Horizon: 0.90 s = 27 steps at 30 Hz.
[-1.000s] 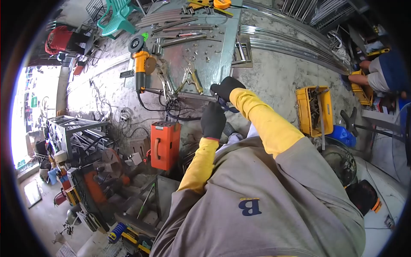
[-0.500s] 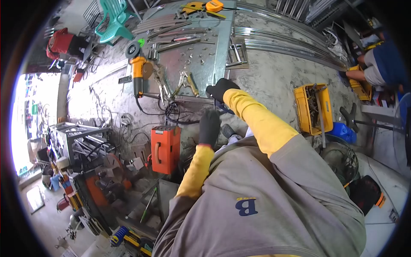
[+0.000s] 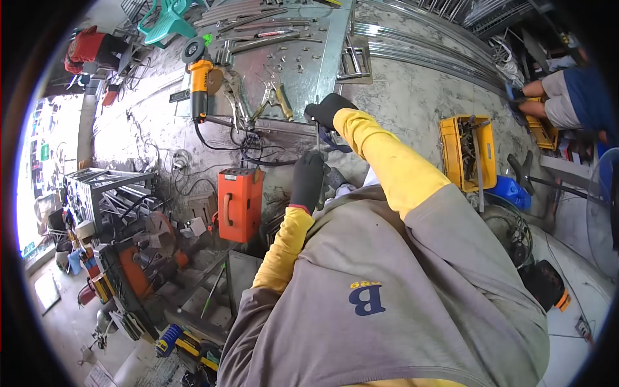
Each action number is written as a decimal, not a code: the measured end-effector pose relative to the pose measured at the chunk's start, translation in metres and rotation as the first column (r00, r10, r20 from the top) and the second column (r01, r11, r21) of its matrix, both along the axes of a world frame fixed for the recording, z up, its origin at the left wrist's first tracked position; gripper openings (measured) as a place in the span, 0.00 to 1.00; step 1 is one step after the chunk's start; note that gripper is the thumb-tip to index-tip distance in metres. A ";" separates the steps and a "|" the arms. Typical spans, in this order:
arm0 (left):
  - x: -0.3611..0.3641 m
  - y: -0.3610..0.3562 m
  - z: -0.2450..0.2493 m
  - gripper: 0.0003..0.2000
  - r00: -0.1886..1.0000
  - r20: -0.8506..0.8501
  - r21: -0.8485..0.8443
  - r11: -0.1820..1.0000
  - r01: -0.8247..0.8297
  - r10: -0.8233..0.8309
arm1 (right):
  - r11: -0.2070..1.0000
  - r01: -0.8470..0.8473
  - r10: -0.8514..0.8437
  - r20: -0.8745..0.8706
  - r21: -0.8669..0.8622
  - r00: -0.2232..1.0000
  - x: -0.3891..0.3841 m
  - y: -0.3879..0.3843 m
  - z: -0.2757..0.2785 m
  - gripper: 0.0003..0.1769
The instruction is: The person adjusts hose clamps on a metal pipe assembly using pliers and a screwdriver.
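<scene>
A thin metal rod [image 3: 317, 137] stretches between my two dark-gloved hands, just off the near edge of the metal-topped table [image 3: 308, 87]. Its lower part is in my closed left hand [image 3: 308, 177], above an orange box with a handle [image 3: 240, 205]. Farther up, by the table's corner, my right hand [image 3: 330, 111] is closed around the rod. Left of that hand, locking pliers [image 3: 237, 103] and a brass-coloured clamp [image 3: 276, 102] lie at the table edge. Beside them rests a yellow angle grinder [image 3: 200, 89].
Metal tubes and small pieces lie on the table; long shiny tubes [image 3: 425, 53] run along the floor behind. A yellow crate [image 3: 465, 153] stands at right, near a seated person [image 3: 567, 100]. Cables [image 3: 258, 155] tangle below the table. A person in red [image 3: 93, 50] is at far left.
The view has shifted, so the table sits higher in the picture. The rod between my hands now shows plainly. My hands stay in nearly the same positions.
</scene>
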<state>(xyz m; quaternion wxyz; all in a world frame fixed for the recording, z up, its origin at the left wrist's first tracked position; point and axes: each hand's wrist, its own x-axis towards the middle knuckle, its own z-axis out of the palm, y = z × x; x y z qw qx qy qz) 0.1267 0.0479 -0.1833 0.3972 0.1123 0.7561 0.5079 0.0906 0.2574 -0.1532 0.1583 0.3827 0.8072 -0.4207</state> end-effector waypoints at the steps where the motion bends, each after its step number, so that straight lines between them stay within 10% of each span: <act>1: -0.003 -0.001 -0.011 0.13 0.993 -0.117 -0.008 1.000 0.009 -0.010 | 1.000 0.012 -0.013 0.007 0.025 1.000 -0.001 -0.001 -0.004 0.31; 3: -0.009 0.014 -0.010 0.13 0.781 -0.611 -0.304 0.949 -0.080 -0.130 | 1.000 0.010 -0.010 0.015 0.006 1.000 0.000 -0.001 -0.007 0.31; 6: -0.030 0.044 0.020 0.13 0.763 -0.576 -0.509 0.859 -0.053 -0.294 | 0.998 -0.014 0.022 0.131 -0.060 0.991 -0.003 0.002 0.004 0.35; 8: -0.028 0.037 0.008 0.14 0.762 -0.593 -0.460 0.886 -0.056 -0.260 | 0.998 -0.046 0.051 0.127 -0.041 0.991 -0.005 0.002 -0.003 0.35; 12: -0.014 -0.017 -0.046 0.08 0.327 -0.875 -0.227 0.900 0.372 -0.356 | 0.999 0.038 -0.038 0.060 0.011 0.997 0.000 -0.004 0.006 0.32; 13: -0.006 -0.016 -0.034 0.08 0.315 -0.878 -0.221 0.890 0.399 -0.359 | 0.999 0.045 -0.046 0.041 0.028 0.998 0.001 -0.006 0.010 0.32; 15: 0.004 -0.013 -0.006 0.11 0.928 -0.356 -0.253 0.967 0.020 -0.112 | 0.998 0.055 -0.056 0.011 0.026 0.998 0.007 -0.008 0.022 0.34; 18: -0.033 0.014 -0.024 0.13 0.591 -0.699 -0.475 0.879 0.038 -0.403 | 0.999 0.045 -0.046 0.015 0.025 0.999 0.011 -0.006 0.029 0.34; 27: -0.054 0.015 -0.042 0.11 0.415 -0.866 -0.194 0.952 0.238 -0.280 | 0.996 -0.086 0.085 0.058 0.015 0.995 0.012 -0.014 0.023 0.36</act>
